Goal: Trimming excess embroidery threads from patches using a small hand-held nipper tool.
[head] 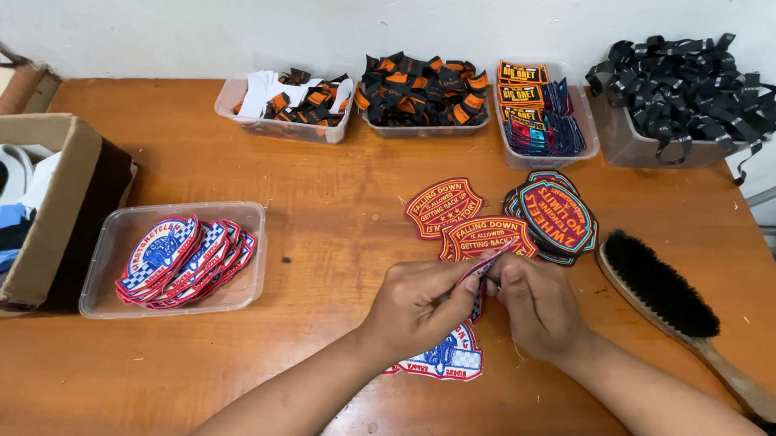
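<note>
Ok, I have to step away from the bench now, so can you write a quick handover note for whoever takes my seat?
Left hand and right hand: together pinching one embroidered red-edged patch between the fingers, above the wooden table.
Under the wrists: a blue-and-white embroidered patch lying flat.
Just beyond the hands: loose red shield-shaped patches and a stack of oval dark patches.
Left: a clear plastic tray holding checkered round patches.
Right: a black-bristled wooden brush, untouched.
Done and left: the pictures cannot settle either.
</note>
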